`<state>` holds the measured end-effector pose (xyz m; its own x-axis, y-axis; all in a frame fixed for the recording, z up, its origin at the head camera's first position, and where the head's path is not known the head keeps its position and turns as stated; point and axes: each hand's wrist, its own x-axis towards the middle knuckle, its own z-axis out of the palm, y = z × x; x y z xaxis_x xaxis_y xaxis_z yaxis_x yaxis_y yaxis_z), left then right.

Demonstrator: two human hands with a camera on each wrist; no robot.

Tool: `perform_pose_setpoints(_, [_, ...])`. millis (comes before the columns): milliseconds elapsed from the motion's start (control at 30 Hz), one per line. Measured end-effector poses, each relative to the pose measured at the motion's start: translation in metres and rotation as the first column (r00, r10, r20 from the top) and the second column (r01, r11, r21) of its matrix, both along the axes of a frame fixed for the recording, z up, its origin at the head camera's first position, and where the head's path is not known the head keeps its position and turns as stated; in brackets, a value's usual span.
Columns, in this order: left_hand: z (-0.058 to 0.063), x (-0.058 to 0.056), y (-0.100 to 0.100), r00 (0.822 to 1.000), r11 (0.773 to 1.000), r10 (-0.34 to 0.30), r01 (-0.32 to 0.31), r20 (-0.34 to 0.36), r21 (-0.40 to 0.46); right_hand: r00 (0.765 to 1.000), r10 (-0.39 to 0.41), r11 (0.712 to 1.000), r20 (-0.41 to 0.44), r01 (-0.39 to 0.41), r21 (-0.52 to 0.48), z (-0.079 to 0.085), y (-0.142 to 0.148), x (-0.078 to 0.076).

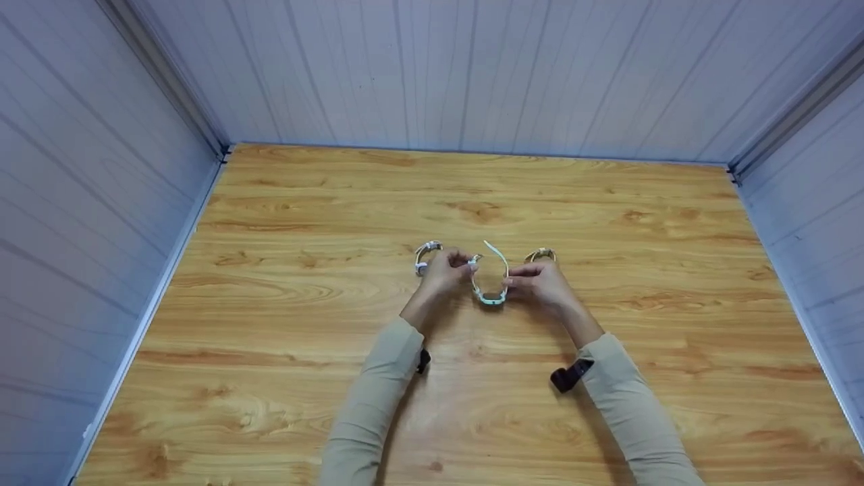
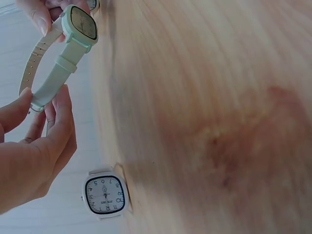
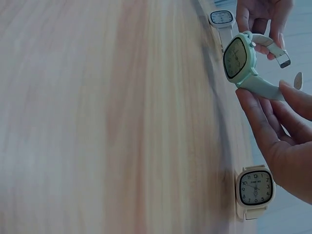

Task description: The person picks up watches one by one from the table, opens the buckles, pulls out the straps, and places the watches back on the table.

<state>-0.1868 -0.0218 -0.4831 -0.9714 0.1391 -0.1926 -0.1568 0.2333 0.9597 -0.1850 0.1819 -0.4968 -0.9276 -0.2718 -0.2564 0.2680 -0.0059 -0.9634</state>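
Reaching over a wood-grain table (image 1: pixel 270 337), a person's left hand (image 1: pixel 442 271) and right hand (image 1: pixel 540 283) hold a mint-green watch (image 1: pixel 491 299) between them, each with thumb and fingers clamped on one side of its strap (image 2: pixel 51 87). Two more watches, a white watch (image 2: pixel 105 194) by the left hand and a cream watch (image 3: pixel 255 187) by the right, rest on the tabletop. Bent into an open U, the strap runs its long axis away from the person, tips at the far end, with its rounded-square case (image 3: pixel 251 53) nearest the person. The dark-rimmed dial (image 3: pixel 236 57) faces the person; a metal buckle (image 3: pixel 284 62) ends the left side.
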Motion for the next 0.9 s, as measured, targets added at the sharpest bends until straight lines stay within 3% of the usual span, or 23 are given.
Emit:
perform_pose_setpoints(233, [-0.0043, -0.0025, 0.0025, 0.999, 0.998, 0.042, -0.042, 0.004, -0.046, 0.997, -0.017, 0.997, 0.078, 0.022, -0.069, -0.0034, -0.0017, -0.002])
perform_pose_setpoints(600, [-0.0073, -0.0045, 0.0053, 0.982, 0.984, 0.126, -0.141, 0.142, 0.105, 0.989, -0.053, 0.99, 0.136, 0.07, -0.123, -0.0071, -0.0025, -0.006])
perform_pose_setpoints(900, [-0.0093, -0.0044, 0.0052, 0.981, 0.985, 0.108, -0.129, 0.164, 0.118, 0.99, -0.065, 0.991, 0.125, 0.079, -0.109, -0.0087, -0.0043, -0.0057])
